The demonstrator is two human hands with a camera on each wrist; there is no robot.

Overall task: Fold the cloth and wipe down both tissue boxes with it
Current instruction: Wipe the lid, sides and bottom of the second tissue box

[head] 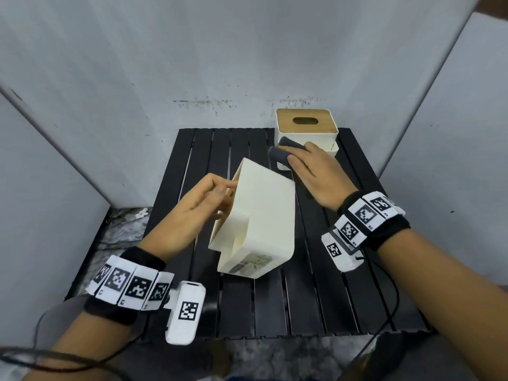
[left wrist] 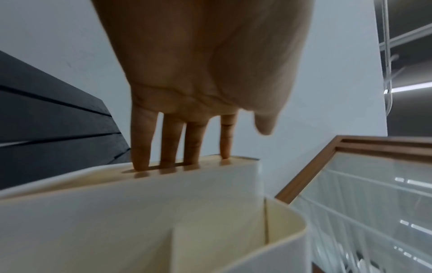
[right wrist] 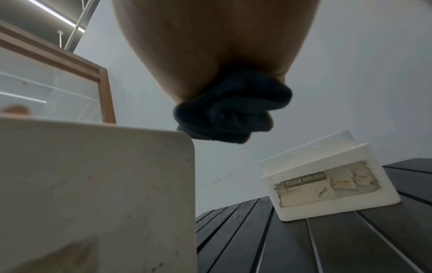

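A cream tissue box [head: 261,215] lies tipped on its side in the middle of the black slatted table [head: 316,298], a worn label on its near end. My left hand [head: 211,196] touches its left face with straight fingers [left wrist: 140,157]; in the left wrist view the fingertips press on the box [left wrist: 163,212]. My right hand [head: 299,160] holds a bunched dark grey cloth [head: 284,154] just past the tipped box, in front of the second tissue box [head: 306,125], which stands upright with a wooden lid. In the right wrist view the cloth [right wrist: 229,110] hangs above the table between both boxes [right wrist: 327,184].
Grey wall panels close in the table at the back and both sides. A wood-framed glass panel [left wrist: 350,184] shows in the wrist views. Cables trail off the table's near edge by my wrists. Bare slats lie at the near half of the table.
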